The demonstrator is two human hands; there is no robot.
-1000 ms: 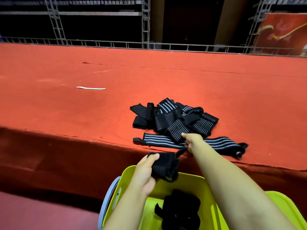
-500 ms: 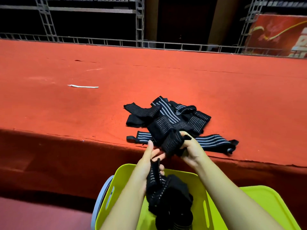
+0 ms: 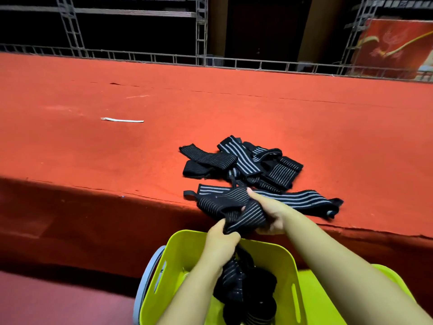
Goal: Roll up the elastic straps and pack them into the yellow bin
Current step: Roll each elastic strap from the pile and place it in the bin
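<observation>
Once the previous roll had dropped into the yellow bin (image 3: pixel 269 250), both hands pinched a fresh strap (image 3: pixel 236 205) at 12 o'clock of it: left hand (image 3: pixel 222 238), right hand (image 3: pixel 271 214); rolling restarted.

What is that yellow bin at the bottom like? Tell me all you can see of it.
The yellow bin is a lime-yellow tub of what looks like smooth plastic, with rounded corners and slot handles cut into its side walls. It sits upright and open below the front edge of the red table, partly cut off by the frame. Black rolled straps lie inside. The left hand hovers over its rim, gripping a strap; whether the forearm touches the bin is unclear.
</observation>
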